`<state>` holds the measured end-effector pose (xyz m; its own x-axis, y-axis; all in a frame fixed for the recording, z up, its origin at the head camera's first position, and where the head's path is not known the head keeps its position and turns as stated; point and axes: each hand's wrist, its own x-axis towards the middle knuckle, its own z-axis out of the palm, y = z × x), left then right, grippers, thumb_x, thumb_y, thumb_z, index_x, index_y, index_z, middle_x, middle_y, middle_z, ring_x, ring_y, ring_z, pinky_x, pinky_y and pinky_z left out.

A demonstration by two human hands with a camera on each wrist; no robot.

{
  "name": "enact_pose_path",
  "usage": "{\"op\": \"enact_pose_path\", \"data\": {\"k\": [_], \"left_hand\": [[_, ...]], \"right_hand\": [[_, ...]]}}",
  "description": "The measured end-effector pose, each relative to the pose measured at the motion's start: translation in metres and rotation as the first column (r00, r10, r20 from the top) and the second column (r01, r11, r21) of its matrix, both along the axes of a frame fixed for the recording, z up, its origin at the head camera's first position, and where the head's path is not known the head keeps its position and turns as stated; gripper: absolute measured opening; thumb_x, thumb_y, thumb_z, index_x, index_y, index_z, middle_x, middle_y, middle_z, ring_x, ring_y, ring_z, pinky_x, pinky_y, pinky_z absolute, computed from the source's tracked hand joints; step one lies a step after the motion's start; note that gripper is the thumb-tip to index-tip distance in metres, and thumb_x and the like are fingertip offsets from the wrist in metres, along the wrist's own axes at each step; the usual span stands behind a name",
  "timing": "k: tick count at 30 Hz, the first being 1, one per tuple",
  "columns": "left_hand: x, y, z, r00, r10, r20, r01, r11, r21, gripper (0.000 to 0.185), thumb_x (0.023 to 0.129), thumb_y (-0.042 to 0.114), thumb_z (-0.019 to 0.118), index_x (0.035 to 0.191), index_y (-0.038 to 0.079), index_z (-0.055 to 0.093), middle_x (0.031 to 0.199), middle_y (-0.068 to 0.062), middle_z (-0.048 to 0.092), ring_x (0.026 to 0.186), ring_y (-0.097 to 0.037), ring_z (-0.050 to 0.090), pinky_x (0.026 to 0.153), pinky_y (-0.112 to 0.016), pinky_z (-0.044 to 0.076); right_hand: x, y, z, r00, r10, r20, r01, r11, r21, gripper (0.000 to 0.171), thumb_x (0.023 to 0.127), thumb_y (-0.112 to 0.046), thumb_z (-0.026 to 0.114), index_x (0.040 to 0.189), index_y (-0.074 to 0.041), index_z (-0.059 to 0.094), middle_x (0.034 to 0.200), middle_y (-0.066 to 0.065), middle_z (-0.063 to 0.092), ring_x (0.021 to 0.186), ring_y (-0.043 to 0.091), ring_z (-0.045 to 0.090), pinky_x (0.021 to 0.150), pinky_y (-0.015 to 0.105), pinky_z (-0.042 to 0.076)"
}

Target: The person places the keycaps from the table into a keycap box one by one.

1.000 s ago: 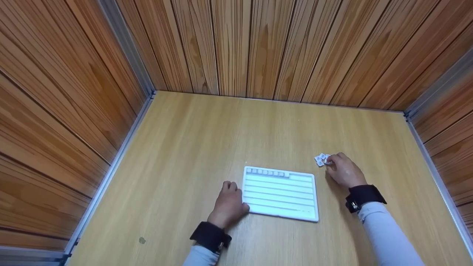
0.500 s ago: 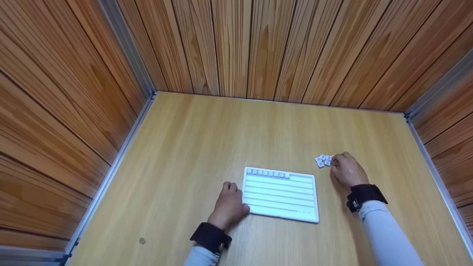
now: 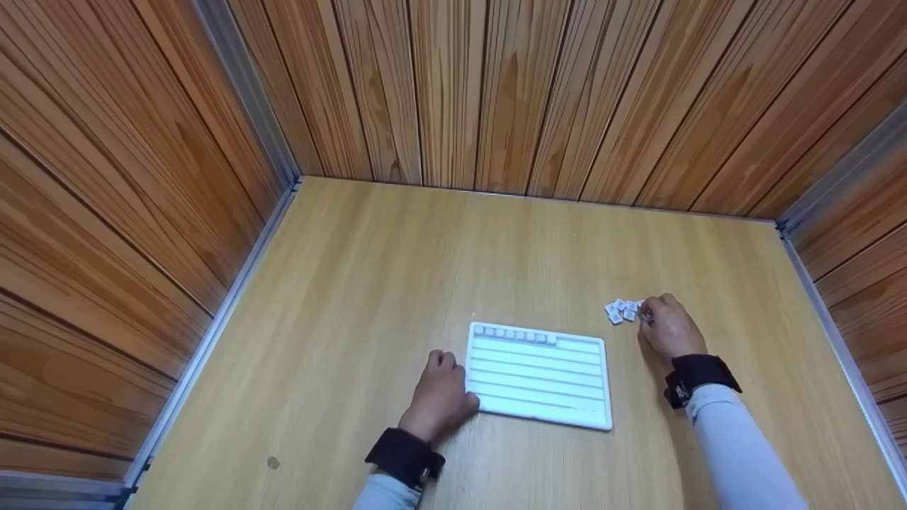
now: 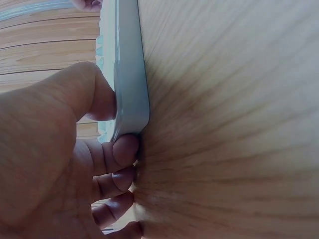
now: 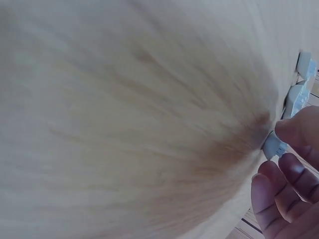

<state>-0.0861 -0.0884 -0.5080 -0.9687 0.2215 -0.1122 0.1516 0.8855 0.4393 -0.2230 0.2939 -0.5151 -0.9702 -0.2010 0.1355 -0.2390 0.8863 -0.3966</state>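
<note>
A shallow white ridged tray (image 3: 536,386) lies flat on the table, with a row of small white keycaps (image 3: 510,334) along the left part of its far edge. My left hand (image 3: 439,397) holds the tray's near left corner; in the left wrist view the thumb lies against its rim and the index fingertip touches the corner. Right of the tray, my right hand (image 3: 669,327) pinches a keycap (image 5: 273,145) between thumb and fingers, low at the table surface. Several loose keycaps (image 3: 621,310) sit close beside those fingers, in a small cluster.
The wooden table (image 3: 397,269) is enclosed by a plank back wall (image 3: 496,92) and plank side walls with metal corner rails (image 3: 241,92). A small dark spot (image 3: 273,462) marks the table at the near left.
My right hand has shifted slightly right, off the cluster's middle to its right side, uncovering more of the loose keycaps. The left hand and tray stay in place.
</note>
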Motion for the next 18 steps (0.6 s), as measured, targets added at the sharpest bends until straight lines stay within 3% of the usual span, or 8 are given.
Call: {"op": "enact_pose_path", "data": {"k": [3,5,12,18], "left_hand": [[-0.014,0.006,-0.044,0.999,0.043,-0.003,-0.044,0.997,-0.067,0.033,0.079,0.024,0.067,0.099,-0.003,0.069,0.112,-0.013,0.056,0.123,-0.031,0.04,0.102,-0.037,0.04],[-0.018,0.005,-0.055,0.999,0.036,-0.02,-0.037,0.996,-0.079,0.033,0.077,0.024,0.068,0.096,-0.003,0.069,0.112,-0.014,0.057,0.123,-0.032,0.041,0.103,-0.039,0.04],[-0.019,0.003,-0.057,1.0,0.027,0.014,-0.026,0.998,-0.053,0.041,0.079,0.026,0.067,0.104,-0.006,0.069,0.116,-0.016,0.056,0.124,-0.032,0.04,0.103,-0.04,0.041],[-0.019,0.003,-0.057,0.999,0.036,0.012,-0.036,0.998,-0.058,0.038,0.079,0.025,0.066,0.102,-0.005,0.069,0.115,-0.015,0.056,0.124,-0.032,0.041,0.102,-0.039,0.041]], "right_hand": [[-0.021,0.023,-0.028,0.998,0.02,0.065,-0.021,1.0,0.01,0.019,0.091,-0.008,0.066,0.104,0.005,0.065,0.102,0.025,0.056,0.089,0.04,0.058,0.078,0.05,0.05],[-0.024,0.024,-0.032,0.998,-0.008,0.069,0.006,0.999,0.032,0.018,0.089,-0.004,0.064,0.103,0.007,0.063,0.101,0.027,0.054,0.088,0.042,0.057,0.077,0.054,0.048],[-0.023,0.017,-0.031,0.991,-0.075,0.112,0.069,0.996,0.051,0.016,0.093,-0.001,0.06,0.105,0.008,0.06,0.102,0.025,0.055,0.09,0.039,0.056,0.079,0.054,0.046],[-0.021,0.016,-0.029,0.994,-0.064,0.089,0.061,0.997,0.04,0.02,0.093,0.0,0.058,0.111,0.009,0.061,0.102,0.026,0.056,0.091,0.039,0.057,0.081,0.055,0.047]]}}
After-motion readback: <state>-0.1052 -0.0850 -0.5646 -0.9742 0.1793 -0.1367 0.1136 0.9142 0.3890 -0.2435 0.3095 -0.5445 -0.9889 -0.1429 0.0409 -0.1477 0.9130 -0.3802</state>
